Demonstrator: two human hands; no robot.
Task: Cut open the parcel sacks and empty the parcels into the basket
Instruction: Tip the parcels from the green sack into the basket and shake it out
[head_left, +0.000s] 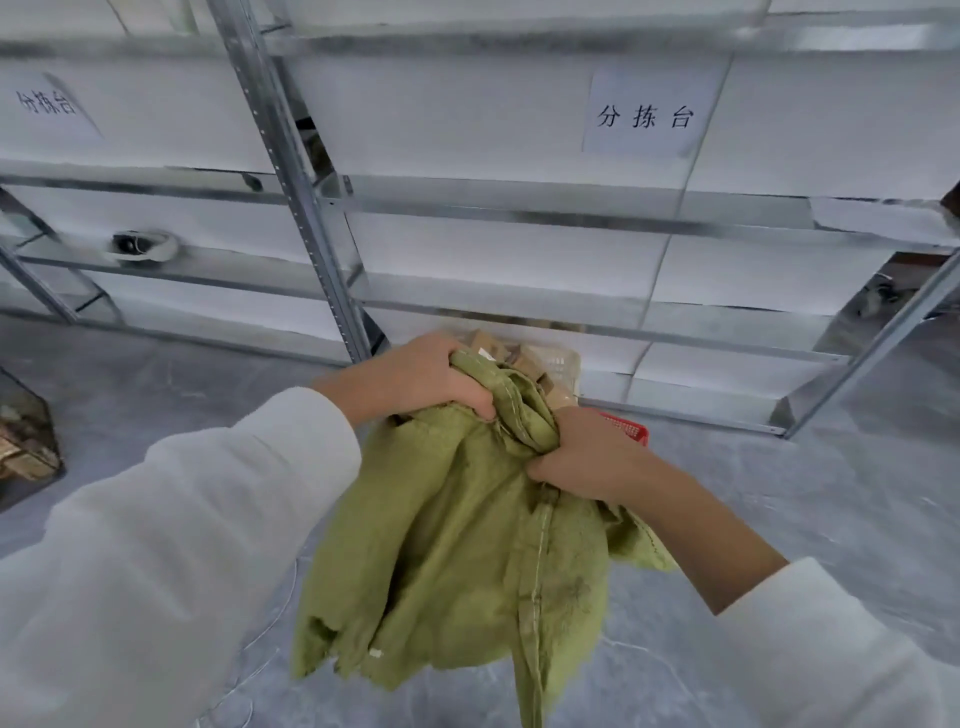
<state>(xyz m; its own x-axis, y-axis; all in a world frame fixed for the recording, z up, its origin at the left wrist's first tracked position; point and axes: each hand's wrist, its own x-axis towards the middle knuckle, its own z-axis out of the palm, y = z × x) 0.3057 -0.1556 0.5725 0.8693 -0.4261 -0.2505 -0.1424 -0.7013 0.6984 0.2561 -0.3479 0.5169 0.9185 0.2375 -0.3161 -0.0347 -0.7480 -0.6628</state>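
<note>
White sleeves (156, 519) are seen closest of all, framing the green sack (457, 545) from either side. The sack is held up off the grey floor (779, 493), crumpled and hanging limp, its frayed edge dangling at the bottom. At the sack's top left, a bunched fold is clenched in the left hand (410, 374), fingers curled tight round the cloth. Just right of the sack's stitched seam, another gather is gripped by the right hand (587, 452), fingers dug into the fabric. Right behind the sack's upper end a pale basket (563, 364) is glimpsed, with brown cardboard parcels (519, 358) piled inside it; most of it is hidden by the sack and the hands. A red basket rim (628, 427) is caught peeking out to the sack's right, just past the right hand. Beyond the sack, a metal shelving rack (311, 208) is backed with white sheeting (467, 130), and a paper sign (644, 117) with three printed characters is stuck high above the sack, to the right.
</note>
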